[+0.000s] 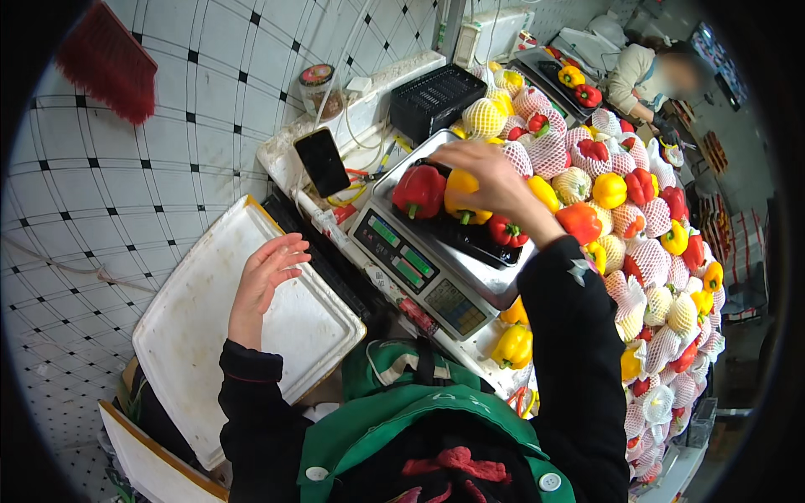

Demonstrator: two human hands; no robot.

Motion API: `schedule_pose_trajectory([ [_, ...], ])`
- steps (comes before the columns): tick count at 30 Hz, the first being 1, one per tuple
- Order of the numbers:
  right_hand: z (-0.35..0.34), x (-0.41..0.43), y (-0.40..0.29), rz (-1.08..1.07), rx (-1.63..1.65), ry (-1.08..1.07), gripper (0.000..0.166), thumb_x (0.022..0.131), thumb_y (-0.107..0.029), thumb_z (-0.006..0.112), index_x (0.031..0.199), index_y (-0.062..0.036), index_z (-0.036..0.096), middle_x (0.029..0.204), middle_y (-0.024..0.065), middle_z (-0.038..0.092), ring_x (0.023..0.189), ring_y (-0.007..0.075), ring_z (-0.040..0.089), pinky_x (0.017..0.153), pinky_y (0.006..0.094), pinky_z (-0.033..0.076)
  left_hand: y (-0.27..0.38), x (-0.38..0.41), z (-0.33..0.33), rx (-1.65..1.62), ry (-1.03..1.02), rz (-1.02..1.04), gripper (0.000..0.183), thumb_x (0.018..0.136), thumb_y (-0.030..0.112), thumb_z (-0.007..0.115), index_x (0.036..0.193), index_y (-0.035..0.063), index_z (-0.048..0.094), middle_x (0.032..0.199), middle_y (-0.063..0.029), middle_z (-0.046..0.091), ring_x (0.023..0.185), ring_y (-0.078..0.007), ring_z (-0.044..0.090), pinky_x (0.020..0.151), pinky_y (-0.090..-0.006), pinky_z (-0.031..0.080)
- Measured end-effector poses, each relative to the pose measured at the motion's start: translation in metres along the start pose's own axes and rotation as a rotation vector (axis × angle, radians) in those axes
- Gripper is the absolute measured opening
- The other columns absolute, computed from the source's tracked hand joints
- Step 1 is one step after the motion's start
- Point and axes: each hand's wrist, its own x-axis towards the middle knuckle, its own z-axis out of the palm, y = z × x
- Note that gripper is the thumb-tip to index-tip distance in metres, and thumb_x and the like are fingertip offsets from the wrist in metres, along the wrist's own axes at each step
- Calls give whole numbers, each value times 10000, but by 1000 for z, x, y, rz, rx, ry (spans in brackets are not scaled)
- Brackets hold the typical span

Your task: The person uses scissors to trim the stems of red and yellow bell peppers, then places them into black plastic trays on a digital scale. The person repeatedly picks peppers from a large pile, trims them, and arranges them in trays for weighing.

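My left hand [269, 275] is raised over a white foam box lid [207, 327], its fingers apart and holding nothing. On the right, my right hand [487, 173] is above a black tray [462, 236] on a digital weighing scale [415, 267]. Its thumb and fingers are spread around the top of a yellow bell pepper [466, 196], partly hiding it; no firm hold shows. In the same tray lie a large red bell pepper [419, 190] and a smaller red pepper [506, 231]. The scale's green displays are lit.
Bell peppers, many in foam net sleeves [648, 261], are heaped to the right. A smartphone [321, 162], pliers [355, 182], a jar [321, 91] and a black crate [437, 100] stand along the wall. A co-worker [641, 82] is beyond a second scale [553, 75].
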Motion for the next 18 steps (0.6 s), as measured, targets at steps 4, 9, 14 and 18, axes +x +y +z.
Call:
schedule_pose_trajectory([
  [4, -54, -75, 37, 300, -207, 4, 589, 670, -119, 705, 1241, -148, 564, 1210, 100, 586, 1110, 280, 551, 941, 403, 434, -8, -1, -7, -73, 38, 21, 369, 952, 227, 518, 1250, 9, 530, 1176, -130, 610, 1030, -214, 617, 821, -313, 485],
  [9, -79, -184, 68, 679, -486, -273, 891, 547, -162, 790, 1365, -191, 438, 1313, 174, 465, 1195, 347, 486, 987, 423, 431, 0, 13, 8, -114, -4, 44, 371, 944, 229, 532, 1243, 9, 533, 1169, -124, 613, 1022, -205, 616, 814, -301, 485],
  [14, -65, -211, 76, 724, -395, -206, 917, 488, -150, 818, 1328, -181, 451, 1269, 163, 463, 1142, 382, 508, 932, 423, 475, 3, 30, 39, -113, -136, 46, 380, 936, 229, 546, 1242, 5, 523, 1168, -128, 609, 1018, -202, 613, 799, -301, 493],
  [18, -79, -203, 51, 795, -436, -131, 871, 508, -139, 812, 1307, -191, 469, 1286, 175, 458, 1123, 384, 516, 898, 438, 494, 1, 25, 43, -96, -147, 30, 386, 932, 217, 546, 1250, 1, 510, 1169, -132, 607, 1008, -202, 617, 795, -305, 498],
])
